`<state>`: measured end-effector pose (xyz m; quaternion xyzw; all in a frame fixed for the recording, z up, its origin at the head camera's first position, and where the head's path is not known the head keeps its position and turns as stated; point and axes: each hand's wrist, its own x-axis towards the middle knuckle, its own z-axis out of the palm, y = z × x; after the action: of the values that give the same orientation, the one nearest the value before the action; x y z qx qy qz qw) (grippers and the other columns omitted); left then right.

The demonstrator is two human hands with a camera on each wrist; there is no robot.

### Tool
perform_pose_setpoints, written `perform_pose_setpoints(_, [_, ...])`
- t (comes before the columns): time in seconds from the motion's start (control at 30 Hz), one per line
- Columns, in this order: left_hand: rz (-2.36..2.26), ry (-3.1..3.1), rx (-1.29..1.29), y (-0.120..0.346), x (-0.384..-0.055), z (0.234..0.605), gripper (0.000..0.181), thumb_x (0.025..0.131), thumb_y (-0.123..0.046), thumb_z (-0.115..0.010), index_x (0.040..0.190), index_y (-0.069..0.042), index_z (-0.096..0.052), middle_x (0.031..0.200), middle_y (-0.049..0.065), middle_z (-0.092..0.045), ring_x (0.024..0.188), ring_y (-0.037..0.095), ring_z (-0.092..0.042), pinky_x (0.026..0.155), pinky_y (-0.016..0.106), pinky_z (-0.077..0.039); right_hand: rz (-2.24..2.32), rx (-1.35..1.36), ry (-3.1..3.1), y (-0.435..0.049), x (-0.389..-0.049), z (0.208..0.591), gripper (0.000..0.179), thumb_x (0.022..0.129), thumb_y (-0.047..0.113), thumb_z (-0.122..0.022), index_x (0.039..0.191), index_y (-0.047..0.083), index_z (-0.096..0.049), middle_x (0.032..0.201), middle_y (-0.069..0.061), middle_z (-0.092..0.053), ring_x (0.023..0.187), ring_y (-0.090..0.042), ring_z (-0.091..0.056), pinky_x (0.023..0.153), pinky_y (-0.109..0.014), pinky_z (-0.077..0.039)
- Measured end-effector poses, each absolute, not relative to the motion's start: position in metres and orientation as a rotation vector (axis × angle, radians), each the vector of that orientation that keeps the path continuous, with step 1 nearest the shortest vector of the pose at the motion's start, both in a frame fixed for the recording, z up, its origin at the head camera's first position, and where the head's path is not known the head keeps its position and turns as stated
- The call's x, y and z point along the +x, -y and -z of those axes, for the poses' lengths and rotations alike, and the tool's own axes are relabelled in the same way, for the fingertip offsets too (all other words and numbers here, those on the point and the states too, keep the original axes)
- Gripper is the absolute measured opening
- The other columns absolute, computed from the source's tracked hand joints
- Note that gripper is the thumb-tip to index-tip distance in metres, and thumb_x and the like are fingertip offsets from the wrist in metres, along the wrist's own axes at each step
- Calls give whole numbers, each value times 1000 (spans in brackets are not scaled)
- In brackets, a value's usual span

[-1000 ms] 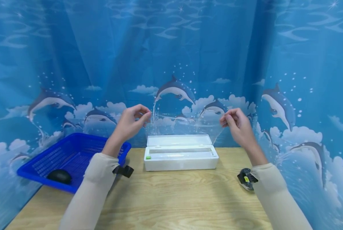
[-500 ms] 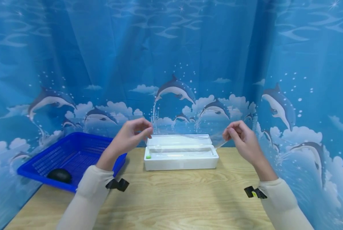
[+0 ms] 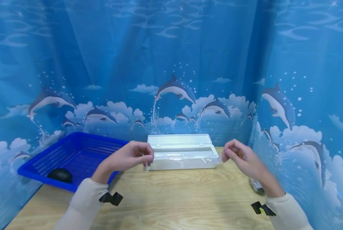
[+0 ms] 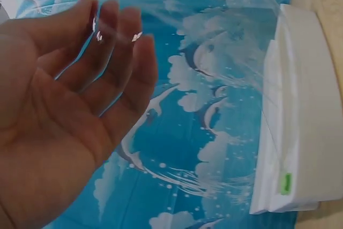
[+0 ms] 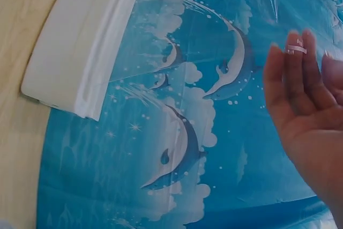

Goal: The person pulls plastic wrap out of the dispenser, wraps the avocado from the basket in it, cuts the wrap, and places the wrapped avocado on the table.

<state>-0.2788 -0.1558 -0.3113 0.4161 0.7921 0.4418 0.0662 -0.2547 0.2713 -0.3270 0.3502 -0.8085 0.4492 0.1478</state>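
Observation:
A sheet of clear cling film point(image 3: 188, 161) spans the space between my two hands, low in front of the white cling film box point(image 3: 174, 166). My left hand point(image 3: 130, 155) pinches its left edge between thumb and fingers, just left of the box. At the other edge, my right hand point(image 3: 244, 160) pinches the film to the right of the box. The box's lid point(image 3: 180, 139) is raised at the back, and the long slot lies uncovered. In the left wrist view the film point(image 4: 236, 41) runs toward the box, which carries a green tab point(image 4: 285, 183).
A blue plastic basket point(image 3: 88, 156) stands on the left of the wooden table point(image 3: 174, 198), with a dark oval object point(image 3: 60, 175) inside. Partly hidden by my right wrist lies a shiny, plastic-covered object point(image 3: 256, 185). A dolphin-printed curtain point(image 3: 171, 48) closes off the back and sides.
Both hands have come down and toward me, drawing the film from above the box to low in front of it. The box and basket have stayed put.

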Motion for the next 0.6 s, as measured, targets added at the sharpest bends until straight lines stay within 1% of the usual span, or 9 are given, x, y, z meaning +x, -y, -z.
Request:
perform_pose_setpoints(0.07, [-1282,-2300,1277,156,-278,319,12,106,-15,-58,103,-7,-67,93,14,-70,83,28,-69,75,34,-63,-1326,1081,2346,-272,-253,332,14,106,-4,-47,104,1,-60,91,-9,-68,79,-18,-69,73,-26,-62])
perform_pose_setpoints(0.1, [-1254,-2263,1280,155,-277,324,13,105,-15,-58,102,-6,-67,94,16,-70,83,24,-70,75,33,-63,-1338,1117,2360,-273,-252,334,14,106,-4,-48,104,2,-61,92,-9,-68,80,-18,-69,73,-26,-62])
perform_pose_setpoints(0.23, [-1159,-2125,1269,150,-275,338,14,104,-15,-59,103,-2,-66,98,22,-69,87,11,-68,79,33,-63,-1440,1272,2407,-272,-250,346,16,105,-5,-49,103,4,-62,97,-13,-68,86,-18,-69,77,-27,-62])
perform_pose_setpoints(0.33, [-1097,-2060,1231,144,-273,349,14,103,-15,-61,103,-2,-66,99,25,-68,87,6,-67,79,30,-63,-1586,1434,2431,-271,-250,356,16,104,-8,-46,103,0,-60,96,-19,-66,88,-15,-68,80,-30,-61])
perform_pose_setpoints(0.43, [-1031,-2031,1181,139,-270,360,12,102,-15,-63,100,-3,-67,96,17,-70,84,3,-66,77,26,-62,-1650,1581,2474,-269,-250,367,14,104,-9,-46,102,-3,-59,92,-23,-65,87,-8,-68,80,-31,-62])
perform_pose_setpoints(0.5, [-978,-2021,1172,136,-269,370,12,101,-14,-65,98,-4,-68,92,8,-70,82,1,-65,75,24,-61,-1628,1656,2516,-268,-251,375,13,103,-8,-48,102,-3,-59,89,-25,-65,86,-6,-67,78,-30,-62])
perform_pose_setpoints(0.6, [-895,-2022,1192,133,-266,383,8,99,-12,-66,95,-5,-68,89,1,-69,81,-3,-63,73,21,-60,-1576,1683,2612,-267,-252,387,10,104,-2,-51,99,-1,-60,86,-24,-65,80,-17,-67,75,-31,-61])
